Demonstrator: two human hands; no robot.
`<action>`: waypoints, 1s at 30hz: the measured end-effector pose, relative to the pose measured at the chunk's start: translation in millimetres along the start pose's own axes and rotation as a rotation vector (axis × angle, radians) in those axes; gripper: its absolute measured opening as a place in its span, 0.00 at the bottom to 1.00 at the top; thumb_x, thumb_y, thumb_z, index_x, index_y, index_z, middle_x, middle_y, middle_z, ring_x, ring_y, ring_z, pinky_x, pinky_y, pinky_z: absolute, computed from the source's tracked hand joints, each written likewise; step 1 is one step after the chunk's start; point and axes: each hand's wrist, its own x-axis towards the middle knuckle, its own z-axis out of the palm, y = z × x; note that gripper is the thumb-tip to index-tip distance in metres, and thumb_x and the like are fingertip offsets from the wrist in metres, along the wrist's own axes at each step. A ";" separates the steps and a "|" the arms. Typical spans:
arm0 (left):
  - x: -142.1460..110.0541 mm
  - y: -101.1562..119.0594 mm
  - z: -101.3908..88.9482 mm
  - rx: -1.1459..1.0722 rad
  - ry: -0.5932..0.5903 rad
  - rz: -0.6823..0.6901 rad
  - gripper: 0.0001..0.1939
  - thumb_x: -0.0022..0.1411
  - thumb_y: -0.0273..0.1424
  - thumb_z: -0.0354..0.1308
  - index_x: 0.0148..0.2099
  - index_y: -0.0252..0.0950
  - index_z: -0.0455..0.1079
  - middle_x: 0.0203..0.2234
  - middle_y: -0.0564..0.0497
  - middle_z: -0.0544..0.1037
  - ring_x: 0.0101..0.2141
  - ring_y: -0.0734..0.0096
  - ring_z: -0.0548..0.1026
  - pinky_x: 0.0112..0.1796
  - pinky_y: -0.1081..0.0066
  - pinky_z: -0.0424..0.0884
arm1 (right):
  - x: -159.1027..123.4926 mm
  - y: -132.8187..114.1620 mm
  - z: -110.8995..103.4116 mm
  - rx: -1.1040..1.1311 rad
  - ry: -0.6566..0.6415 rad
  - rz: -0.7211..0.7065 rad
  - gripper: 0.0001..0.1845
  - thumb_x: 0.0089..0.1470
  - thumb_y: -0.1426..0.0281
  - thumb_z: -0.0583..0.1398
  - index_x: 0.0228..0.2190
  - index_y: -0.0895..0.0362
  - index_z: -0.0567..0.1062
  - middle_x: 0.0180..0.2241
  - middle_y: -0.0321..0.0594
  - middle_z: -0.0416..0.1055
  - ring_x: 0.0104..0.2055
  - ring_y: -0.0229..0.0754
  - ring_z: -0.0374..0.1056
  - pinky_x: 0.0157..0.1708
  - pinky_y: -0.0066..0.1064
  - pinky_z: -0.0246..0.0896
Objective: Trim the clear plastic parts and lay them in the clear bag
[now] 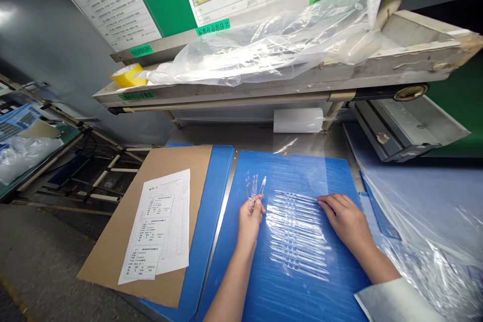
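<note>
My left hand point(250, 219) is closed around a small bunch of clear, slender plastic pieces point(255, 185), whose tips stick up above the fingers. To its right, several similar transparent pieces point(298, 234) lie side by side in a column on clear film point(332, 181). The film rests over a blue board point(249, 171). At the right end of the topmost piece point(302, 196), my right hand point(345, 216) has thumb and fingers pinched together on its tip. The exact kind of these pieces is too fine to make out.
A white film roll point(298, 121) sits behind the board, under a shelf point(241, 88) holding crumpled plastic bags point(264, 53) and yellow tape point(129, 76). Cardboard point(199, 171) with a printed sheet point(177, 241) lies left. At right are a metal box point(407, 128) and bagged clear pieces point(441, 276).
</note>
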 end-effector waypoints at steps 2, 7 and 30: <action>-0.4 -2.1 0.2 -0.002 -0.008 -0.008 0.24 0.53 0.46 0.55 0.42 0.31 0.67 0.19 0.58 0.64 0.15 0.85 0.51 0.18 0.78 0.48 | -0.2 0.4 0.8 -0.006 -0.005 -0.012 0.14 0.58 0.67 0.50 0.29 0.57 0.73 0.27 0.42 0.71 0.31 0.43 0.64 0.34 0.35 0.61; -0.3 -2.5 1.4 0.029 -0.038 -0.021 0.19 0.51 0.44 0.57 0.36 0.33 0.65 0.18 0.56 0.68 0.15 0.83 0.53 0.18 0.78 0.49 | -1.1 3.3 1.7 -0.014 -0.017 -0.040 0.14 0.58 0.68 0.50 0.28 0.57 0.73 0.27 0.42 0.71 0.31 0.43 0.64 0.34 0.34 0.61; 7.5 11.5 11.2 0.139 0.030 0.043 0.21 0.53 0.47 0.54 0.37 0.33 0.71 0.26 0.51 0.70 0.25 0.76 0.64 0.26 0.76 0.58 | 9.8 -16.2 -6.1 0.102 -0.109 -0.119 0.11 0.59 0.69 0.50 0.30 0.55 0.71 0.27 0.38 0.72 0.31 0.40 0.68 0.34 0.31 0.63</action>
